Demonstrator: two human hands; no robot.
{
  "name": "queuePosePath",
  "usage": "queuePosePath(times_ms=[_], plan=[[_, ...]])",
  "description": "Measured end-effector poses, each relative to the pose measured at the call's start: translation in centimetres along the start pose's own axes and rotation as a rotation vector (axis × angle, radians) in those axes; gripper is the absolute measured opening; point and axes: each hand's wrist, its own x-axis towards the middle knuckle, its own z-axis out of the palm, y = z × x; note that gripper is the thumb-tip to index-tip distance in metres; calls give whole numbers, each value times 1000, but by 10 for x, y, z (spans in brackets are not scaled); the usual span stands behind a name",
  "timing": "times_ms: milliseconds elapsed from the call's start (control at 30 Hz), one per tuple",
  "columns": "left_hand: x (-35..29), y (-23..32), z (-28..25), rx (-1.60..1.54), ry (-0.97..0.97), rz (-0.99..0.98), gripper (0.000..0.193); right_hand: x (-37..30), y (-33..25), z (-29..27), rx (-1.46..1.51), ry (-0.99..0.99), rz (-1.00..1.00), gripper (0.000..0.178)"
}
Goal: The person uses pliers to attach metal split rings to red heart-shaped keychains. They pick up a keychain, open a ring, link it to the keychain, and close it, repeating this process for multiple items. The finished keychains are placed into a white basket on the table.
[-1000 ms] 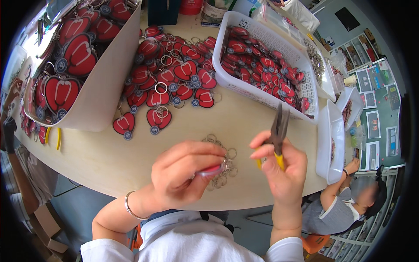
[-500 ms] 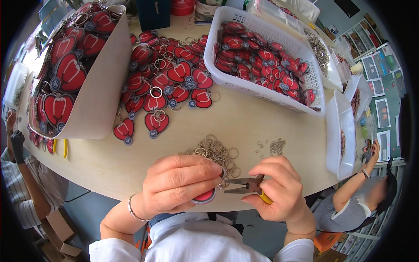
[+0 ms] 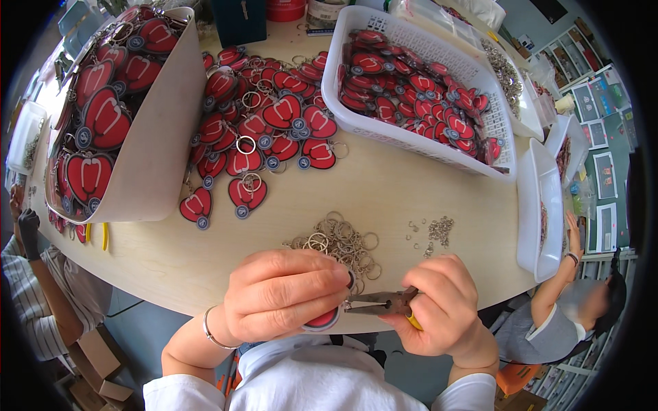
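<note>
My left hand (image 3: 284,291) is closed around a red heart-shaped charm (image 3: 323,321), and its fingers cover most of it. In my right hand (image 3: 442,306) is a pair of pliers (image 3: 375,299) with yellow grips. The narrow jaws point left and meet at the charm's edge beside my left fingertips. Whether a small ring sits between the jaw tips is too small to tell. Just beyond my hands lies a heap of metal key rings (image 3: 343,240). Right of it is a scatter of tiny metal rings (image 3: 439,233).
Finished-looking red heart keyrings (image 3: 281,113) pile up across the table. A tall cream bin (image 3: 161,130) at left and a white basket (image 3: 418,145) at back right hold more. White trays (image 3: 538,212) line the right side. Other people (image 3: 558,308) sit at both sides.
The plier jaws have closed from a wide gap to nearly together at the charm's edge. My right fingers have curled tighter on the grips. My left hand has barely moved.
</note>
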Motion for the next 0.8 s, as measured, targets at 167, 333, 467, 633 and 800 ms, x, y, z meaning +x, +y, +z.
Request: queuePosePath(times_ms=[167,333,467,633,800], plan=[[-1,-1,0,-17,7,18,23,0,-4,1,-44,0,-6,30],[0,0,-2,-21,6,22,22,0,-6,1,-120,6,-30,30],[1,-1,-4,-23,-7,33,24,0,-6,3,-169,33,-65,29],[0,-1,-6,-17,-15,49,24,-1,-6,2,-197,12,-100,29],[0,-1,-5,2,-15,47,22,-3,0,1,-196,-8,-136,29]])
